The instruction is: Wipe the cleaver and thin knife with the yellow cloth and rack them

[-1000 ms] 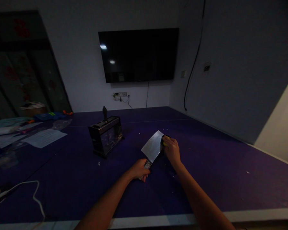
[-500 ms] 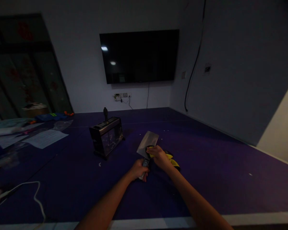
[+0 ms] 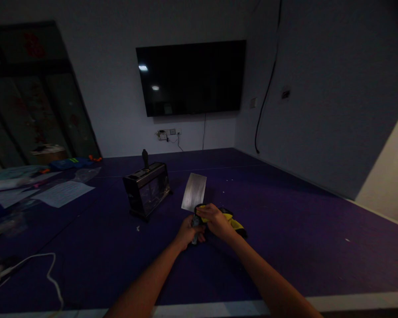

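A cleaver with a broad metal blade (image 3: 194,192) points away from me above the purple surface. My left hand (image 3: 186,234) is closed round its handle (image 3: 195,224), which is partly hidden by the fingers. In my right hand (image 3: 216,220) is a bunched yellow and black cloth (image 3: 234,224), pressed where the blade meets the handle. The cloth trails off to the right under the hand. To the left stands a dark knife block (image 3: 149,190) with clear-looking sides, and a black handle (image 3: 145,159) sticks up out of its top.
Sheets of paper (image 3: 64,193), plastic bags and a blue cloth (image 3: 68,163) lie on the left. A white cable (image 3: 53,274) curls at the lower left. Small white scraps dot the purple surface (image 3: 285,234). A television (image 3: 192,79) hangs on the far wall.
The cleaver has swung left and its blade now catches more light. My right hand and the cloth have shifted slightly left, down to the handle end. My left hand keeps its hold.
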Demonstrator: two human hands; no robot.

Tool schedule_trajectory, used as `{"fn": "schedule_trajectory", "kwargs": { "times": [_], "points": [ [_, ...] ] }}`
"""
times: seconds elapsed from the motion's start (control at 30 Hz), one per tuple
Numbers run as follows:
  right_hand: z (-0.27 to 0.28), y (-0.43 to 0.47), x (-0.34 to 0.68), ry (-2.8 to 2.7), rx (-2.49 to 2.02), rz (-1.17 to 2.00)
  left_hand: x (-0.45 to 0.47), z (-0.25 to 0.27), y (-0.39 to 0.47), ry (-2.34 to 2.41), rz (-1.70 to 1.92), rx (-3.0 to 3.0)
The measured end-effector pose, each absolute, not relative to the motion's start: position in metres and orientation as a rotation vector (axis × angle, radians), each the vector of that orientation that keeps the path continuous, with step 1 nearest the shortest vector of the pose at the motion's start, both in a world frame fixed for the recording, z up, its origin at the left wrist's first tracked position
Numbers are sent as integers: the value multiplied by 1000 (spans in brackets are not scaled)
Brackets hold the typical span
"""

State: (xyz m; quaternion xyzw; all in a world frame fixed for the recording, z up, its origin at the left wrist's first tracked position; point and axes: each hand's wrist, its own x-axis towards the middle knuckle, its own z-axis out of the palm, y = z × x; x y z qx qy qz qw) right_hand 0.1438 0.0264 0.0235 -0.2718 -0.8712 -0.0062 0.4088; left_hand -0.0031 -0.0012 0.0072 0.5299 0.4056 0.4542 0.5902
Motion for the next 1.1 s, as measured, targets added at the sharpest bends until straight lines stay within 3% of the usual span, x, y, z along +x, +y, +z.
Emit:
{"fn": "schedule_trajectory", "kwargs": {
  "times": [0.17,0.3,0.43,0.57,0.77,1.1],
  "points": [
    [24,28,148,-2004,-773,-36,-7,6,4,1045,1233,1308],
    [27,33,159,-1754,-859,35,-17,10,6,1510,1395,1553],
    [28,38,166,-1370,-960,384,-25,17,5,1798,1441,1715],
    [26,43,166,-953,-932,804,-27,18,5,1752,1539,1638],
    [25,46,166,-806,-893,947,-27,12,8,1578,1683,1425],
    [34,37,158,-830,-862,1309,-21,22,-3,1572,1560,1510]
  ]
}}
